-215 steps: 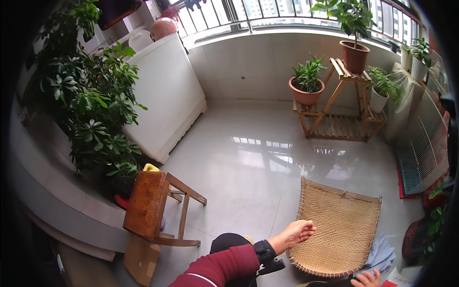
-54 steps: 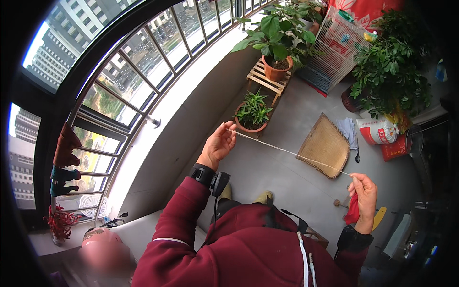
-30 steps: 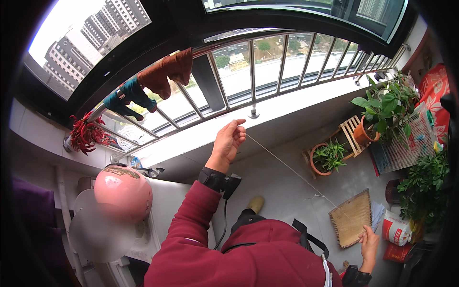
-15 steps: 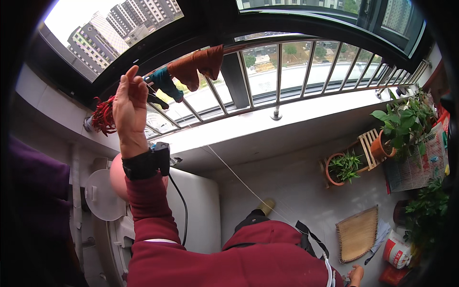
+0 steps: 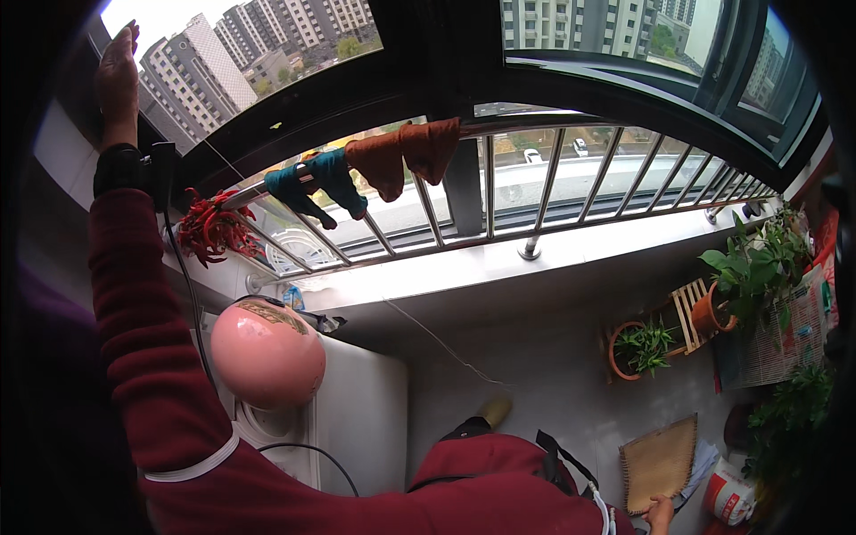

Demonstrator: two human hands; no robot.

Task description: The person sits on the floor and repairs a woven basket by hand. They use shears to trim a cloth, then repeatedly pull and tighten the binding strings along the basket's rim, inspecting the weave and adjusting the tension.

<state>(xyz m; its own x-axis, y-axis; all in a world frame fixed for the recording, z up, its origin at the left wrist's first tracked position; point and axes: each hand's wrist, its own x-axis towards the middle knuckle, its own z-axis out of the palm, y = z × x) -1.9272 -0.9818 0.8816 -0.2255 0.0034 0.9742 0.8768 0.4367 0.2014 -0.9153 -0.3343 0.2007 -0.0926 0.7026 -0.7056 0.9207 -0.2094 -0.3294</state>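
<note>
My left hand (image 5: 118, 85) is raised high at the far left, in front of the dark window frame. Its fingers point up, stretched out, and I see nothing held in them. A black band with a small dark device (image 5: 160, 169) and a cable sits at that wrist. Low at the right, my right hand (image 5: 660, 514) overlaps the lower edge of a woven straw mat (image 5: 662, 455) in the view. Its fingers are partly cut off by the picture's edge; whether they touch the mat or hold anything cannot be told. Red dried chillies (image 5: 214, 227) hang beside my left forearm.
A metal railing (image 5: 553, 178) runs along the window, with orange and teal cloths (image 5: 379, 160) over it. A pink helmet (image 5: 267, 352) rests on a white appliance (image 5: 361, 401). Potted plants (image 5: 642, 346), a wire cage (image 5: 776, 339) and a red-and-white bucket (image 5: 731, 495) line the right. A thin cord (image 5: 432, 334) stretches downward.
My left hand has moved up and left, away from the railing, and its fingers have straightened. The helmet has come into full sight. My right hand now overlaps the mat's edge in view.
</note>
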